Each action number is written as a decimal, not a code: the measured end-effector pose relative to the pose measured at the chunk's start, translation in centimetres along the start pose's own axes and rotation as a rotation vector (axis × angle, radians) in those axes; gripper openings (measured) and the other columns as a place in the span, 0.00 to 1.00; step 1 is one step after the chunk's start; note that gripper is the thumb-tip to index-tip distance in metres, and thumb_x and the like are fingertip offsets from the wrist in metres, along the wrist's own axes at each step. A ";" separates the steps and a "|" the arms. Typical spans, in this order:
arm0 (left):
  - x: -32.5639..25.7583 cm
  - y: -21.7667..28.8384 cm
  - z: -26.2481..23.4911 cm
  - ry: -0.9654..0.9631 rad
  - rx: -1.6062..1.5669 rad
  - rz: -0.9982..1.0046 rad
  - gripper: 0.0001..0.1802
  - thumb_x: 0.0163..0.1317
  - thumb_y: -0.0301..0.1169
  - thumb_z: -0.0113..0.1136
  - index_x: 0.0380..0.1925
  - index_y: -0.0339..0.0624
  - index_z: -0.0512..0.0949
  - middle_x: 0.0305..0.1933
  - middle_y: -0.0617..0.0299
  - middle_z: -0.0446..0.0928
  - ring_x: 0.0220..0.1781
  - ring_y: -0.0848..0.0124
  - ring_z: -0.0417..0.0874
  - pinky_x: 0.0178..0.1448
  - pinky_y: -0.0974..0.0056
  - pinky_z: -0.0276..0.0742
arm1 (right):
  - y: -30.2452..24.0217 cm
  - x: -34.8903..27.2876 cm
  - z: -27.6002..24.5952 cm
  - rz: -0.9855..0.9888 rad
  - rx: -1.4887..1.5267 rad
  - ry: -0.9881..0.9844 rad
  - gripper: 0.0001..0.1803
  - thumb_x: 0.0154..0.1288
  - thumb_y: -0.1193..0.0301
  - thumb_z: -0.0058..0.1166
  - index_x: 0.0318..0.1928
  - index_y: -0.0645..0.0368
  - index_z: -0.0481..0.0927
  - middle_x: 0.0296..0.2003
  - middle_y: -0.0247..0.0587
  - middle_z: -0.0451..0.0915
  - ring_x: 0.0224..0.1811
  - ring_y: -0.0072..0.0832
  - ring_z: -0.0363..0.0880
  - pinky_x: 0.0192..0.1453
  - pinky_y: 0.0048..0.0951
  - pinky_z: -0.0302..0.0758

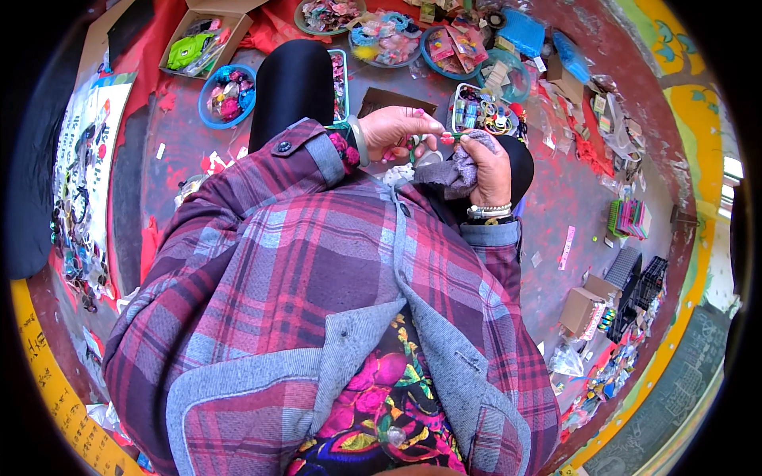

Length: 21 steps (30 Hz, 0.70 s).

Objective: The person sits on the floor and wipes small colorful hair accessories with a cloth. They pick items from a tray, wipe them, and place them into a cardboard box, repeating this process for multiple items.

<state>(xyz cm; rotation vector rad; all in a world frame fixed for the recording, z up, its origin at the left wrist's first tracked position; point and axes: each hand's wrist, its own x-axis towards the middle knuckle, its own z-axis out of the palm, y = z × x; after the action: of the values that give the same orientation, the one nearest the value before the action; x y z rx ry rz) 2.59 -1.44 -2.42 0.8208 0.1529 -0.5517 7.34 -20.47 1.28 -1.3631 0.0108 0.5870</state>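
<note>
grey cloth (459, 170) bunched in right hand (490, 170), left hand (397, 131) fingertips pinched on sm green-red piece (446, 137)

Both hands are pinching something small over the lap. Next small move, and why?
Probably draw the left hand slightly away from the right hand: its fingertips pinch a thin green-and-red piece bridging both hands, while the right also bunches grey cloth.

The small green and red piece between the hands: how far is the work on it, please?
Done: bowls and trays on the floor already hold many small colourful items. In hand: the left hand pinches the small green and red piece, while the right hand grips its other end together with a grey cloth. Left: loose pieces in the clear box remain; how finished this piece is cannot be told.
</note>
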 end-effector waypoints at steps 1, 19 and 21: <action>-0.3 0.3 0.5 -0.005 -0.013 0.032 0.11 0.59 0.31 0.56 0.39 0.36 0.75 0.29 0.62 0.76 0.23 0.80 0.74 0.14 0.80 0.62 | 0.1 0.1 0.0 0.027 0.042 0.006 0.06 0.54 0.77 0.53 0.34 0.65 0.75 0.25 0.35 0.76 0.25 0.20 0.73 0.31 0.19 0.69; -0.2 0.3 0.1 0.070 0.021 0.080 0.07 0.59 0.29 0.56 0.35 0.38 0.74 0.30 0.60 0.78 0.20 0.82 0.73 0.14 0.81 0.57 | -0.9 0.4 0.0 -0.176 0.044 -0.020 0.20 0.65 0.64 0.48 0.52 0.65 0.67 0.40 0.41 0.76 0.37 0.24 0.75 0.45 0.24 0.72; 0.0 0.0 0.3 0.076 0.013 0.074 0.07 0.59 0.29 0.56 0.34 0.38 0.74 0.27 0.60 0.78 0.18 0.81 0.72 0.13 0.80 0.56 | -0.4 0.2 0.8 -0.264 -0.257 -0.109 0.20 0.63 0.66 0.50 0.52 0.62 0.67 0.40 0.41 0.76 0.38 0.24 0.75 0.44 0.24 0.72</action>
<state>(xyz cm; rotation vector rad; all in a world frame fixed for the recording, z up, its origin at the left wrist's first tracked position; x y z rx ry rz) 2.54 -1.61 -2.20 0.8573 0.1879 -0.4525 7.44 -19.71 1.70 -1.5487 -0.3386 0.4487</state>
